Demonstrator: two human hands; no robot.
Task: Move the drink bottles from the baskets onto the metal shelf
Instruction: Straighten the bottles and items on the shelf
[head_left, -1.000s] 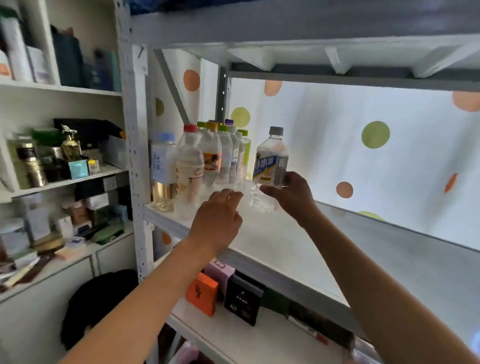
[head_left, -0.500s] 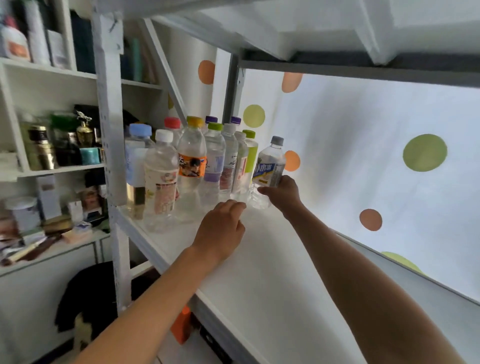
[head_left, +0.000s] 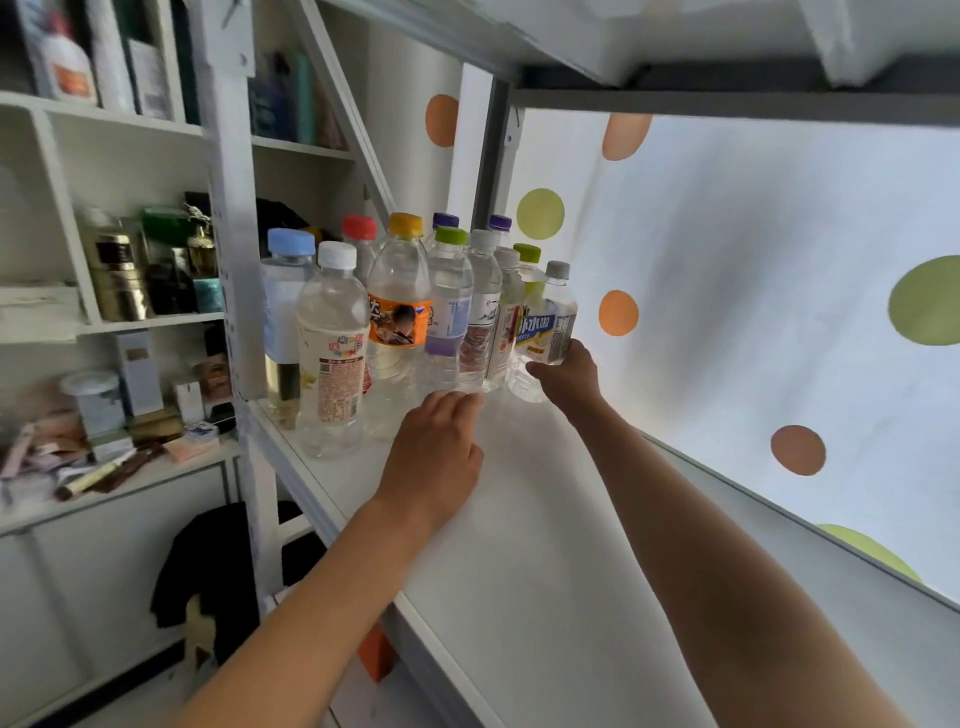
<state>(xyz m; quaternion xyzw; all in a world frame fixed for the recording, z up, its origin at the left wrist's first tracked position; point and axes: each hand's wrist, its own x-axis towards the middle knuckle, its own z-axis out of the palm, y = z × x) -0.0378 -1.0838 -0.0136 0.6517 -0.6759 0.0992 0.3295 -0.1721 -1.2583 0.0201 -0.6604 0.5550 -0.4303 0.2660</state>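
Nearly There: Another Bottle Joins the Row

Already a cluster of bottles stands on the metal shelf. The right hand grips the grey-capped bottle low, just beyond the left hand, whose loosely curled fingers hold nothing. No baskets show, so what remains is unclear.

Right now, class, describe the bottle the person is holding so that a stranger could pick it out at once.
Find the white metal shelf and the cluster of bottles at its left end. Go to the right edge of that cluster, where the right hand grips the grey-capped bottle. It is the shortest there, with a blue and yellow label.
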